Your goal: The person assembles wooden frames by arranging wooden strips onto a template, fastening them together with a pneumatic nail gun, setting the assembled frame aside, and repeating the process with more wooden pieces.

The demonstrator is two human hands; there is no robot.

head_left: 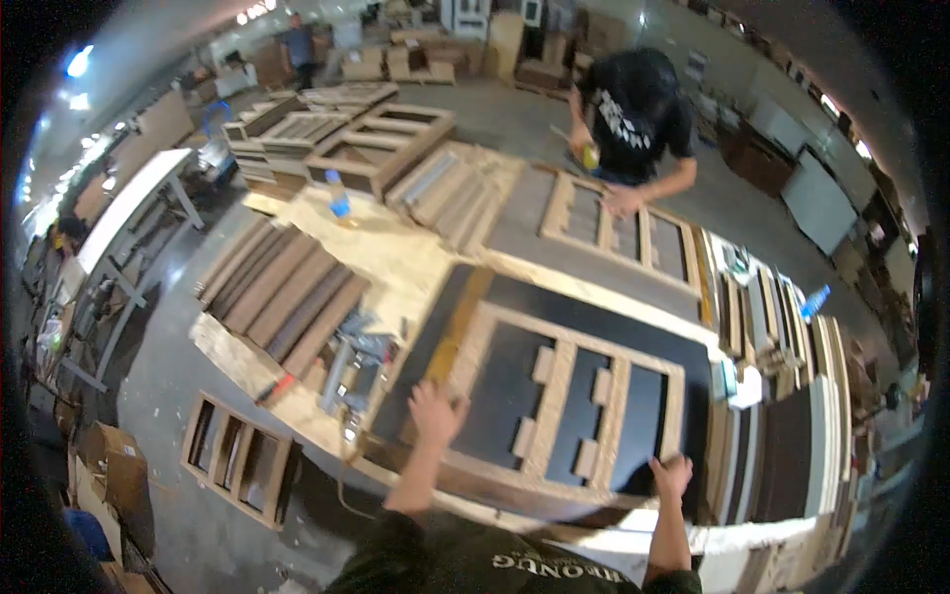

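Note:
A pale wooden frame (564,406) with two crossbars and small side blocks lies flat on a black panel (524,292) in front of me. At its near left corner my left hand (435,411) rests with the fingers spread, beside a yellowish strip (460,337) along the panel. My right hand (673,477) is closed round the frame's near right corner. Across the bench, another person in a dark shirt bends over a second wooden frame (614,233), one hand (621,201) upon it.
Wooden slats (287,287) are stacked to the left, near power tools (361,361). Long boards (792,445) lie at the right. A blue bottle (337,193) stands on the plywood, and a small frame (239,460) is on the floor. Assembled frames (381,144) are piled farther back.

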